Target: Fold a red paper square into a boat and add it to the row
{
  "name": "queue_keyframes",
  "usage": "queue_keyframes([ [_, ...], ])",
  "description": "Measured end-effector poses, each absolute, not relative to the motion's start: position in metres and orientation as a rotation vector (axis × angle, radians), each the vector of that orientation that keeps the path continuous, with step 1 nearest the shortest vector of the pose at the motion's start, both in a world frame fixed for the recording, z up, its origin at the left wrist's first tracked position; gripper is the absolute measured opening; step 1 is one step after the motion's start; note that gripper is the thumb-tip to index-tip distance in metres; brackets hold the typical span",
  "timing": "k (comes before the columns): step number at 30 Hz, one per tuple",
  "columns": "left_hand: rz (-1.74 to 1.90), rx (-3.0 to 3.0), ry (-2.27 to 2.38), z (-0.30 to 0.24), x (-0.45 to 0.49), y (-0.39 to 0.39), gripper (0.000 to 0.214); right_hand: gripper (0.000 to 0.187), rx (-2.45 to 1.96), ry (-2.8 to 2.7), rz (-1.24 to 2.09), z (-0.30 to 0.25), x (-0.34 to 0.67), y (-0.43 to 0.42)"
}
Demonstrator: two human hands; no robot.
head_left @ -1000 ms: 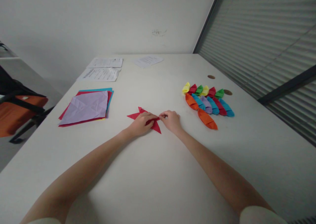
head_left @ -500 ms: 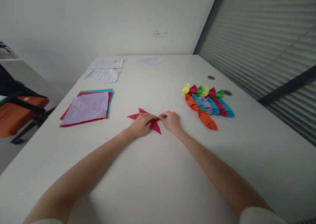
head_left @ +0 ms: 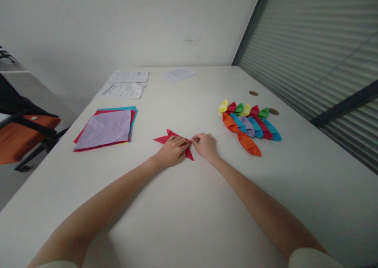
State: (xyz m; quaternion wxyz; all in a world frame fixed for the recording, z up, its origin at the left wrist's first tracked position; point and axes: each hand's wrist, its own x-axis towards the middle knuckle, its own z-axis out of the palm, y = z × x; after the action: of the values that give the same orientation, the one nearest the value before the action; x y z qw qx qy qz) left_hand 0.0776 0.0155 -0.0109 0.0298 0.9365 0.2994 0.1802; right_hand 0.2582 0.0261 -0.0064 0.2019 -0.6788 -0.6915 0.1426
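A red sheet of origami paper (head_left: 161, 139), folded into a shape with several pointed flaps, lies on the white table in front of me. My left hand (head_left: 173, 151) rests over its middle, fingers together and curled onto the paper, hiding much of it. At the right-hand tip, my right hand (head_left: 204, 145) pinches the paper between thumb and forefinger, close to the left fingertips. One red point (head_left: 189, 154) sticks out below the left fingers. The exact fold under my hands is hidden.
To the left lies a stack of coloured paper squares (head_left: 104, 129), lilac on top. Rows of folded colourful paper pieces (head_left: 249, 142) lie to the right. Printed sheets (head_left: 122, 90) are at the back. Blinds (head_left: 310, 43) border the table's right side; an orange-seated chair (head_left: 29, 132) stands left.
My left hand has shifted slightly right and down over the red paper, its fingers nearer the right-hand tip. The right hand keeps its pinch. The whole view has moved very slightly.
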Motion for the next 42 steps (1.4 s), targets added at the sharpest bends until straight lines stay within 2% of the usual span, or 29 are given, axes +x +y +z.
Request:
queue_keyframes([
  [5,0.548,2.879,0.948,-0.011,0.078,0.015,0.04,0.015,-1.614,-1.826,0.678,-0.01,0.277,0.039],
  [10,0.513,2.894,0.952,-0.009,0.078,0.015,0.042,0.019,-1.366,-2.07,0.655,-0.004,0.291,0.037],
  [15,0.495,2.93,0.955,-0.007,0.079,0.014,0.037,0.027,-1.316,-2.477,0.346,0.006,0.286,0.02],
  [20,0.505,2.92,0.973,-0.01,0.079,0.014,0.04,0.027,-1.378,-2.586,0.043,0.006,0.282,0.003],
  [30,0.529,2.888,0.968,-0.011,0.077,0.015,0.041,0.035,-1.463,-2.521,-0.025,0.003,0.287,0.0],
  [35,0.537,2.884,1.002,-0.011,0.077,0.014,0.042,0.027,-1.492,-2.575,-0.177,0.004,0.289,-0.003],
  [42,0.526,2.878,0.995,-0.009,0.078,0.014,0.041,0.03,-1.46,-2.537,-0.155,0.009,0.283,0.0],
])
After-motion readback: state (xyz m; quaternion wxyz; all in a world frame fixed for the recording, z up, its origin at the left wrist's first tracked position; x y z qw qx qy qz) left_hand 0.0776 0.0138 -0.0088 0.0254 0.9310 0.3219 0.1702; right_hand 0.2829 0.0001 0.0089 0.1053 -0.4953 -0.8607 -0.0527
